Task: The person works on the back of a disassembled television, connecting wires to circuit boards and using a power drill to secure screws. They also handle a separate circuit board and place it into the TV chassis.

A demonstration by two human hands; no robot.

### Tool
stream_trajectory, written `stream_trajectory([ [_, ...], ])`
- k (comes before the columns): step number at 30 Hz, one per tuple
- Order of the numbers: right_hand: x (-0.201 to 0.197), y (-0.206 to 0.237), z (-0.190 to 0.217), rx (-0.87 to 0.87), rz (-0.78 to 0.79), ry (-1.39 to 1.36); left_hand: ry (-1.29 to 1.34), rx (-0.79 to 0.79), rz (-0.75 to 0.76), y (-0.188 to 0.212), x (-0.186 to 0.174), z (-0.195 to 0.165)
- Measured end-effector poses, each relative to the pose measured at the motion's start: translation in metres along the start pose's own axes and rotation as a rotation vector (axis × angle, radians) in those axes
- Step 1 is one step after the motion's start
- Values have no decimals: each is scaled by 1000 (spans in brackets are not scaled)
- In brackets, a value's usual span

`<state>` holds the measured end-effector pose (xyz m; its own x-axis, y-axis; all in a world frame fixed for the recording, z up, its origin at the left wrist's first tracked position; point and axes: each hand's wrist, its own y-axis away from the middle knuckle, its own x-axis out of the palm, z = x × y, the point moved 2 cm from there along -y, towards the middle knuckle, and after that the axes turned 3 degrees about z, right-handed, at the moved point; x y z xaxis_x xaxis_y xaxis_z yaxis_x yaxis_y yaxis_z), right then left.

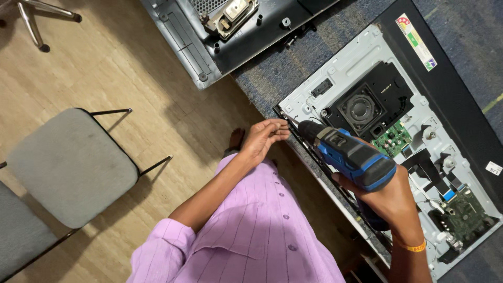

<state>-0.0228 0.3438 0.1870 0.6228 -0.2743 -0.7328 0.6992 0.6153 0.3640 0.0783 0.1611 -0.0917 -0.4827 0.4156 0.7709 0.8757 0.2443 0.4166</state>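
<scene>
Right hand (pixel 390 202) clenched around blue cordless driver (pixel 348 154), bit aimed at corner of opened monitor back (pixel 335 78) on tabletop (pixel 272 78); left hand (pixel 262 139) fingertips pinched there, steadying.

A blue-and-black drill (pixel 350 156), a striped lilac shirt (pixel 251 230), a green circuit board (pixel 392 139), a grey chair seat (pixel 70 165).

Pale wood-plank flooring (pixel 131 78) fills the left side, evenly lit. A stool (pixel 70 165) with a grey padded seat and thin black legs stands on it. A chrome chair base (pixel 36 21) shows top left. Blue-grey carpet (pixel 471 31) covers the worktop at right.
</scene>
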Motion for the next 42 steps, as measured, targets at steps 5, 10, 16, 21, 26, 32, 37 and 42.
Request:
stream_trajectory([
  [5, 0, -3, 8, -52, 7, 3, 17, 21, 31, -4, 13, 2],
  [10, 0, -2, 15, -21, 24, 65, -23, -17, 20, -5, 16, 5],
  [16, -1, 1, 21, 25, 28, 50, 27, -25, 36, -11, 16, 11],
  [21, -3, -2, 20, 1, 31, 99, 29, -18, 47, -15, 11, 14],
  [26, -11, -23, 26, 10, 182, 293, -12, -60, 30, -18, 9, 14],
  [32, -31, -91, 58, -63, 417, 503, -78, -94, 55, -8, 8, 23],
  [37, -36, -101, 90, 18, 414, 614, -46, -84, 28, -1, -3, 21],
  [42, -37, -89, 79, 31, 398, 584, 10, -74, 45, -2, 1, 12],
])
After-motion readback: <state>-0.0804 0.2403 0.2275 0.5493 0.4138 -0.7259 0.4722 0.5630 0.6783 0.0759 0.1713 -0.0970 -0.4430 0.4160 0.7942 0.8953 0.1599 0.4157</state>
